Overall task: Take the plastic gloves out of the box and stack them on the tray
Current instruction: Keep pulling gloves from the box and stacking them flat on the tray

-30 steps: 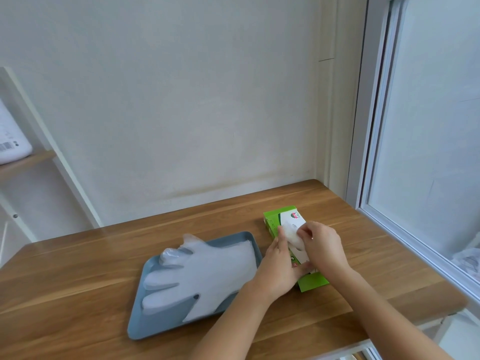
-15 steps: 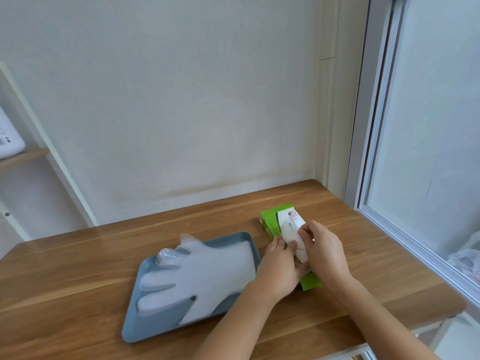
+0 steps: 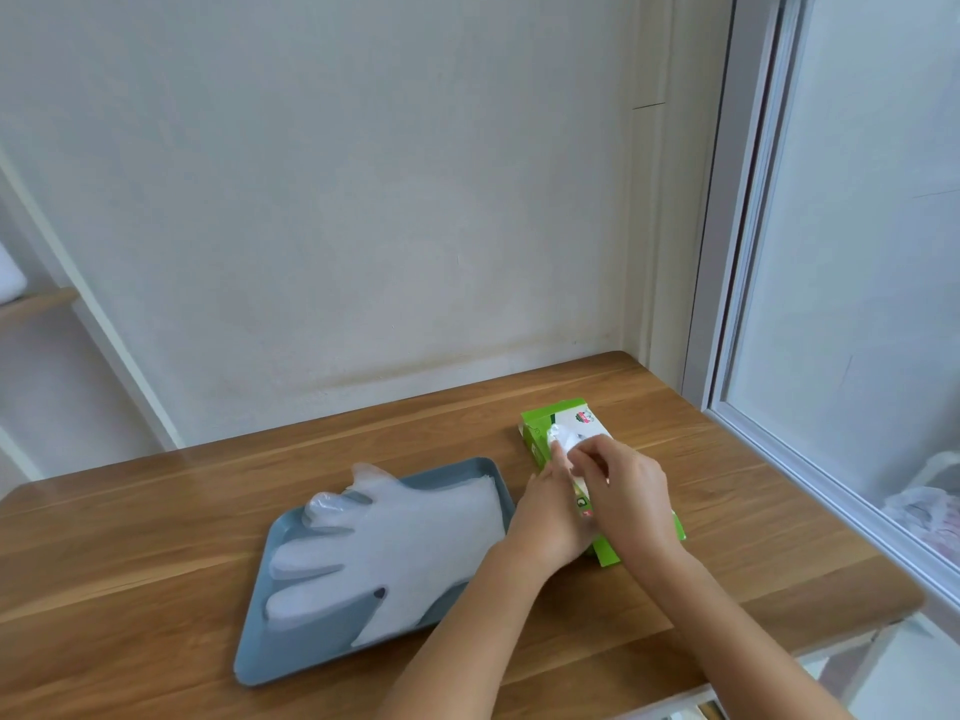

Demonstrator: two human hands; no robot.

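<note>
The right hand lies over the middle of a green cardboard box with a white printed top. Its fingers are curled, and their tips pinch a crumpled translucent plastic glove that sticks up from the box's top just beyond the knuckles.

The left hand sits just beside the right one, touching it on its inner side. Its fingers are straight and press flat on the box, one fingertip reaching the base of the crumpled glove. The thumb is hidden. The far end of the box shows past both sets of fingertips, and a near corner shows below the right wrist.

To the outer side of the left hand, close to its wrist, lies a blue-grey rectangular plastic tray. It carries a flat stack of translucent plastic gloves, with the cuffs toward the left hand and the fingers pointing away from it.

Box and tray both rest on a wooden table. A pale wall stands beyond the hands, and a window lies off to the right hand's outer side.
</note>
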